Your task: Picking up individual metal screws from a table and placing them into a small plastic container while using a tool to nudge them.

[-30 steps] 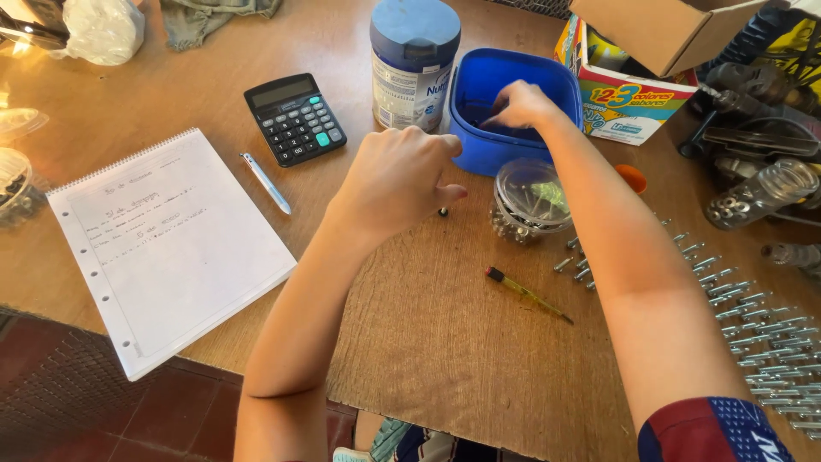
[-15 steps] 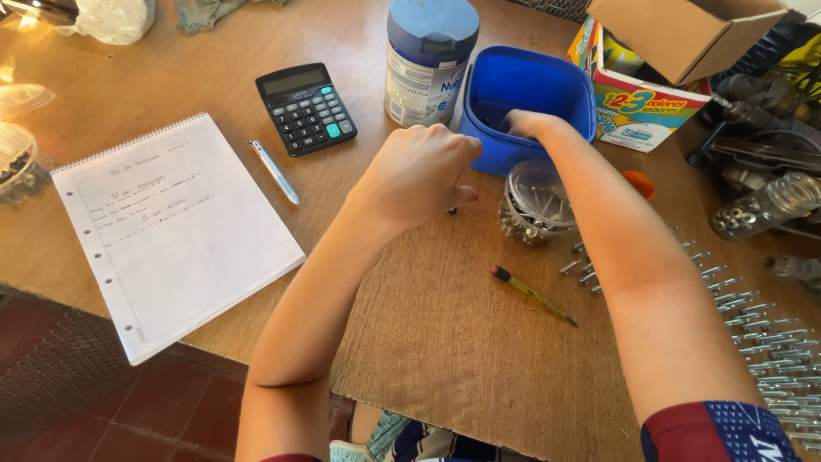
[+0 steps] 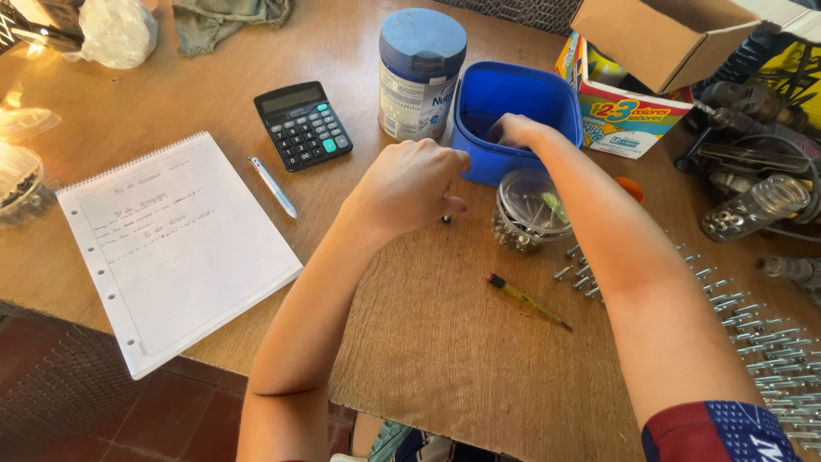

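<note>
Sunlit wooden table (image 3: 214, 94) stands over a dark red tiled floor (image 3: 51, 402).

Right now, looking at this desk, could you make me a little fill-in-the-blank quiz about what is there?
1. The right hand reaches into the ____ tub.
2. The pen lies between the notepad and the ____.
3. The left hand is closed into a loose ____ above the table.
4. The small screwdriver lies flat on the ____ sheet.

Missing words: blue; calculator; fist; cardboard
</note>
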